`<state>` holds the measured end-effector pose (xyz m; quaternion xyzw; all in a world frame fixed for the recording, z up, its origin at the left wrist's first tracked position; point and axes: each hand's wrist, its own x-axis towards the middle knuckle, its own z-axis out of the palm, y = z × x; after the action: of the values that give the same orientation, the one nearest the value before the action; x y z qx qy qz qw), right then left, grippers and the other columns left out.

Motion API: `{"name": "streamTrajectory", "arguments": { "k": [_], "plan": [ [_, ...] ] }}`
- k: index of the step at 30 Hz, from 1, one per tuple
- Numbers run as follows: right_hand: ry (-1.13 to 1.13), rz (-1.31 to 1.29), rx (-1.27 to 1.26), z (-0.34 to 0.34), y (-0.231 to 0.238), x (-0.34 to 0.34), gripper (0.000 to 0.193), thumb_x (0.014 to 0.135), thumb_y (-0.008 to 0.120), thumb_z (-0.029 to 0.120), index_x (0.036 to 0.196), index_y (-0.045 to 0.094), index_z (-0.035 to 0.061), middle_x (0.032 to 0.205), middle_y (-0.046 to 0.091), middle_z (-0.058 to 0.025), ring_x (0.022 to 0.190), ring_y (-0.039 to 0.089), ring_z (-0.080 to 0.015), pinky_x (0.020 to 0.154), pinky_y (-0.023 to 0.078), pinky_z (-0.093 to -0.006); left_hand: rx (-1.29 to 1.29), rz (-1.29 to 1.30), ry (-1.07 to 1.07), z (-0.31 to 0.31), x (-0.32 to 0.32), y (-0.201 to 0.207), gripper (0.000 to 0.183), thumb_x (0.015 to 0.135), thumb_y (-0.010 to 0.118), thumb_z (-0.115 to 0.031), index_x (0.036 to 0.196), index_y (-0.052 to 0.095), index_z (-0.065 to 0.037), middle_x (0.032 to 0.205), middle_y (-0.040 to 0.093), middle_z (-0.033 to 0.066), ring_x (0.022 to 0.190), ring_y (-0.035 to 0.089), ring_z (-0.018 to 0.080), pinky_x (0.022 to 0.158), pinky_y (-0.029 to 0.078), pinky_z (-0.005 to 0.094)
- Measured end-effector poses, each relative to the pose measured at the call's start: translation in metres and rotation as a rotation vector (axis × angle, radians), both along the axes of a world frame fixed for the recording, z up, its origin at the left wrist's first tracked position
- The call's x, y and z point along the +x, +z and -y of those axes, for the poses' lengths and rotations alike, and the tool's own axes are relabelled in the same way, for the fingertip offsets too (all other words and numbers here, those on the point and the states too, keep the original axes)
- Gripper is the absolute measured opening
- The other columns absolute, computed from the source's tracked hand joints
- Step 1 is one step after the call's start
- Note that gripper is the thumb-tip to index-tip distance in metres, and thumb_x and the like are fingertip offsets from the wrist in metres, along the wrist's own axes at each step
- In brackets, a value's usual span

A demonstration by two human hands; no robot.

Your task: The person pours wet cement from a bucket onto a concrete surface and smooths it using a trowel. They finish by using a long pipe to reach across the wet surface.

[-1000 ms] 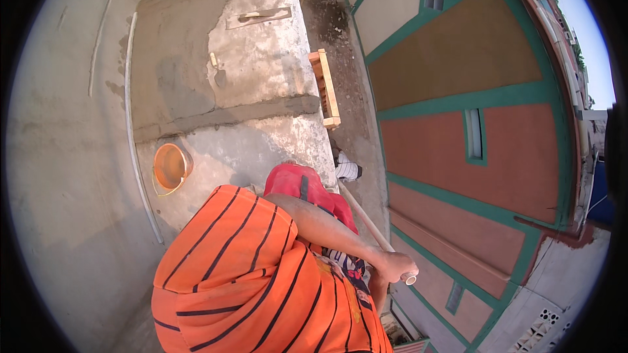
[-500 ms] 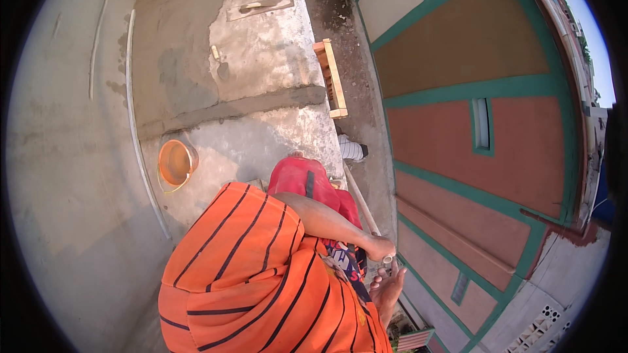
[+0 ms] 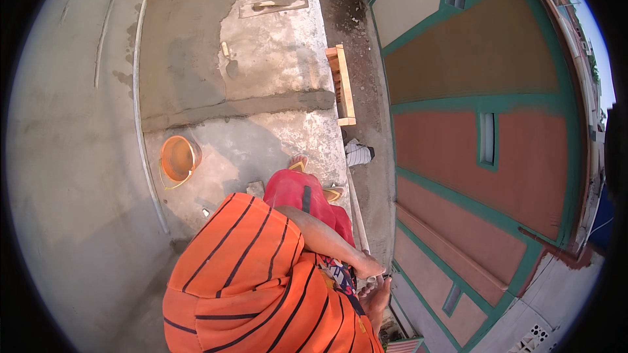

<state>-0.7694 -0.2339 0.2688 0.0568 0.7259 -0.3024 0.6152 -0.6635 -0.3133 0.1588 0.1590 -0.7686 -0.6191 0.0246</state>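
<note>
Both hands meet at the lower middle, in front of my orange, black-striped top (image 3: 235,268). My left hand (image 3: 368,267) is closed on a small pale round thing (image 3: 371,280) that shows a ring-like end; its kind is unclear. Close against it, just below, my right hand (image 3: 375,301) has its fingers curled in. A thin dark bit sits between the hands, too small to name. My sandalled feet (image 3: 298,162) stand on the rough concrete slab (image 3: 281,134), beneath red legwear (image 3: 297,189).
An orange bucket (image 3: 178,159) stands at left by a pale pipe (image 3: 139,91) along the wall. Farther off lie a pointed trowel (image 3: 230,65) and a long float (image 3: 275,6). Past the slab's right edge are a wooden frame (image 3: 340,85), a pole (image 3: 358,216) and a lower passage.
My hands have moved slightly left and down in view, and the right hand has closed in against the left. The view has shifted, so my feet now show more.
</note>
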Motion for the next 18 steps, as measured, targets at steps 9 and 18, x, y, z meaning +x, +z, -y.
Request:
{"name": "streamTrajectory", "arguments": {
  "k": [9,18],
  "plan": [
    [-0.055,0.121,-0.188,0.001,-0.051,-0.006,0.048,0.102,0.035,0.051,0.126,0.049,0.0106,0.108,0.059,-0.0075,0.097,0.060,-0.0196,0.078,0.051,-0.0356,0.264,-0.087,0.105,0.010,0.011,0.004,0.037,0.071,0.067,-0.005,0.107,0.057,-0.004,0.097,0.068,0.0134,0.100,0.066,0.0344,0.075,0.044,0.0586],
    [-0.020,0.084,-0.026,0.022,-0.050,0.008,0.040,0.102,0.042,0.042,0.116,0.053,0.0058,0.092,0.062,-0.0040,0.077,0.060,-0.0146,0.061,0.050,-0.0328,-0.387,-0.190,0.300,0.005,0.002,0.003,0.029,0.059,0.069,-0.011,0.088,0.067,-0.011,0.106,0.059,0.0105,0.108,0.051,0.0301,0.080,0.040,0.0507]
  ]
}}
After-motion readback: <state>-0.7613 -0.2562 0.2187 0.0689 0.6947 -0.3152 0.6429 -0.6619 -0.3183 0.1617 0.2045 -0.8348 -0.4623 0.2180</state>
